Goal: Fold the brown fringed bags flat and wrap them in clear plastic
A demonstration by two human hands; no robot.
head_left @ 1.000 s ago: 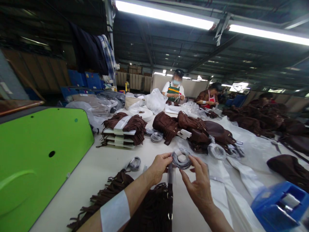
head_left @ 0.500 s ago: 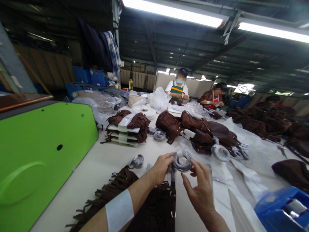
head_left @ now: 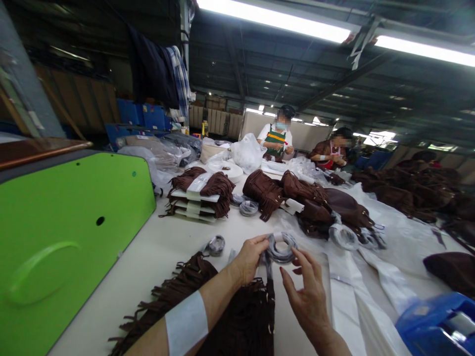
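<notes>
A plastic-wrapped coiled strap (head_left: 282, 257) is held up just above the table. My left hand (head_left: 250, 259) pinches its left side between thumb and fingers. At its right edge, the fingertips of my right hand (head_left: 308, 287) touch or nearly touch the coil, with thumb and fingers spread. A wrapped strip runs from the coil down to a dark brown fringed bag (head_left: 245, 316), which lies below my hands and is partly covered by my left forearm. Another wrapped coil (head_left: 216, 245) rests to the left of my left hand.
A green machine panel (head_left: 74, 242) stands at the left. Stacked fringed pieces (head_left: 202, 193) and brown bags (head_left: 315, 198) lie farther back. White sheets (head_left: 345, 306) and a blue tape dispenser (head_left: 441, 321) are at the right. Two co-workers (head_left: 276, 138) (head_left: 330, 151) sit across the table.
The view has shifted slightly, so the scene sits a little farther right. Both hands keep nearly the same pose at the coiled strap.
</notes>
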